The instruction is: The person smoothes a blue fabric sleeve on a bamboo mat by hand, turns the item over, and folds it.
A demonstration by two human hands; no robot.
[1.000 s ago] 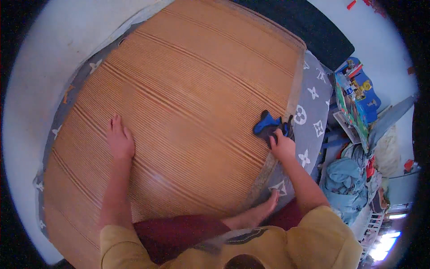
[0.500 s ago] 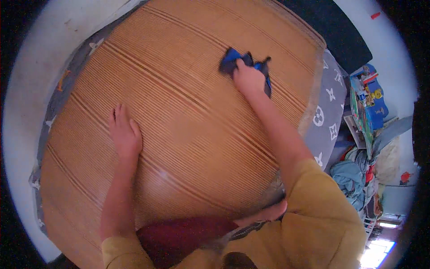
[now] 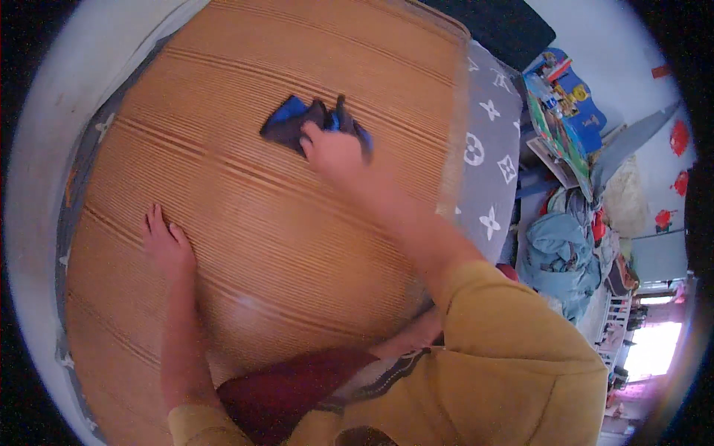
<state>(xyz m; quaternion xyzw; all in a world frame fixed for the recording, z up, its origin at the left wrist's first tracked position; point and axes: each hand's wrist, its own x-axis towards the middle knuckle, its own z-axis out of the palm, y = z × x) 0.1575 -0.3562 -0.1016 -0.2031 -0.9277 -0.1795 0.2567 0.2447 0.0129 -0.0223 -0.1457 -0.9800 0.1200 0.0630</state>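
Observation:
A brown striped woven mat (image 3: 297, 245) covers the bed under me. My right hand (image 3: 335, 154) reaches forward, its fingers closed on a crumpled dark and blue cloth (image 3: 286, 123) that lies against the mat. Part of the cloth spreads out on both sides of the hand. My left hand (image 3: 171, 245) rests flat on the mat at the left, fingers spread, holding nothing.
A grey patterned sheet (image 3: 487, 126) shows past the mat's right edge. Beyond it stand a small table with colourful items (image 3: 561, 126) and a heap of clothes (image 3: 561, 253). A dark headboard (image 3: 498, 26) is at the far end, a white wall (image 3: 44, 186) at left.
My view has turned to the right. The cloth in my right hand now appears further left in the picture, still on the mat. My left hand stays flat on the mat.

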